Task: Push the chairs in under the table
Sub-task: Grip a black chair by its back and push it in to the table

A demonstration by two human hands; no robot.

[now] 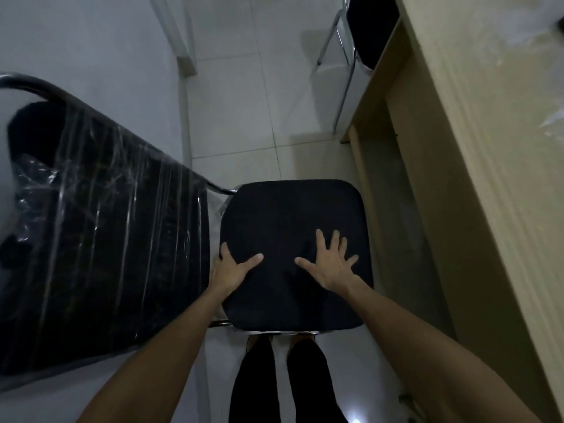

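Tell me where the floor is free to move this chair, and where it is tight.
Free: tiled floor ahead of the black seat, between the wrapped chair and the far chair. Tight: seat's left side, where the left hand sits, against that wrapped chair.

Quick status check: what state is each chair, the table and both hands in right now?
Near chair: out from under the table, beside it.
Far chair: partly tucked under.
Wrapped chair: in plastic, left of near chair.
Table: bare edge showing.
Left hand: grips seat edge.
Right hand: flat on seat.
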